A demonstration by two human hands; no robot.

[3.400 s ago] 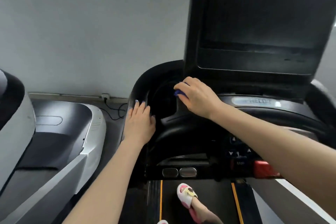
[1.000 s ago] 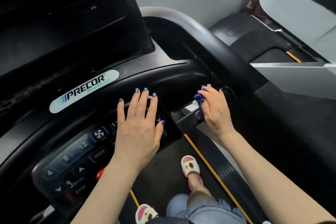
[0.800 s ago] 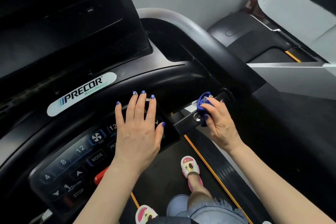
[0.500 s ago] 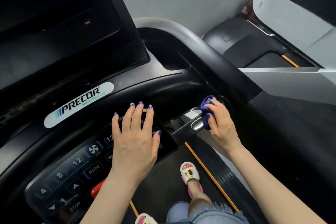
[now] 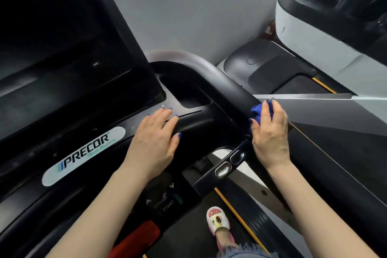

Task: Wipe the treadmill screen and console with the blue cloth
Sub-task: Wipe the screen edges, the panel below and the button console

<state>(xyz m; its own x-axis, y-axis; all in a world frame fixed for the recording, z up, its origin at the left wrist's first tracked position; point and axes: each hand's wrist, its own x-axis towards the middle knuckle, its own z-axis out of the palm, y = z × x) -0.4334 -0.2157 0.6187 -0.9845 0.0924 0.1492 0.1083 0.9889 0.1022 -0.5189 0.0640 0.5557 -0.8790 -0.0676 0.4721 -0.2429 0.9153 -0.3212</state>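
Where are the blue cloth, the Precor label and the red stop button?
blue cloth (image 5: 257, 112), head view, bunched fold beside the fingers.
Precor label (image 5: 83, 154), head view, on the lettering.
red stop button (image 5: 137, 239), head view, its top face.

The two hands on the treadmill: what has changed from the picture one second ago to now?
The right hand, gripping the blue cloth, moved from the metal sensor bar up onto the black side handrail. The left hand slid off the button panel up to the console ledge beside the Precor label. The cloth stayed in the same hand; the left hand stayed flat and held nothing.
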